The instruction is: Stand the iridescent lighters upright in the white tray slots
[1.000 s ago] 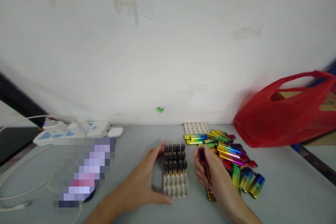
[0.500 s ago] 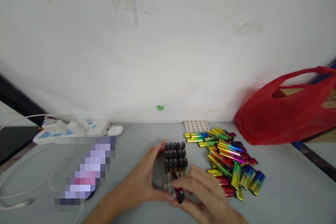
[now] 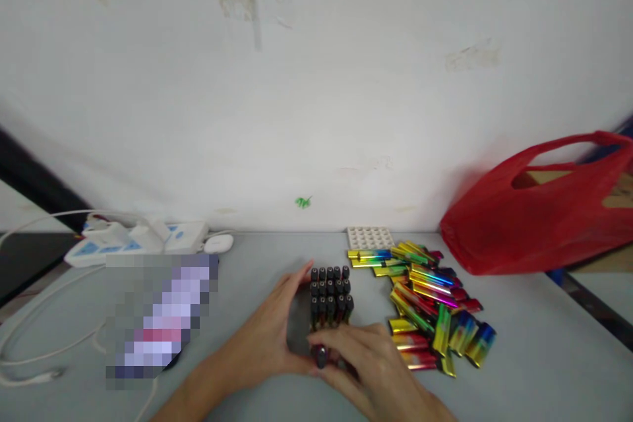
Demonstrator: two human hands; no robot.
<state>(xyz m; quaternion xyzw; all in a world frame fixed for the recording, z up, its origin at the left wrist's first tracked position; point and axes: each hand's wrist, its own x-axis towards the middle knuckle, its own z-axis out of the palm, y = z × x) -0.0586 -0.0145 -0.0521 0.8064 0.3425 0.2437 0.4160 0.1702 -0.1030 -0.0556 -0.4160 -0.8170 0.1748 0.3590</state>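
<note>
Several small black-topped pieces [image 3: 330,287] stand upright in rows in front of me, in a holder whose grey side [image 3: 298,323] shows at the left. My left hand [image 3: 267,336] is wrapped round the left side of this holder, thumb at its near edge and fingers at its far edge. At the near left corner, my right hand [image 3: 370,362] pinches one dark-tipped piece [image 3: 321,356] between thumb and fingers. The lower part of that piece is hidden by my fingers.
To the right lies a pile of shiny coloured sleeves [image 3: 430,303], with a white gridded tray [image 3: 370,237] behind it. A red bag [image 3: 534,211] stands far right. On the left are a power strip [image 3: 188,237], cables and a blurred-out phone-like object [image 3: 171,310].
My right hand has moved left with the dark-tipped piece, which now stands more upright near the holder's left near corner. My left hand has stayed on the holder.
</note>
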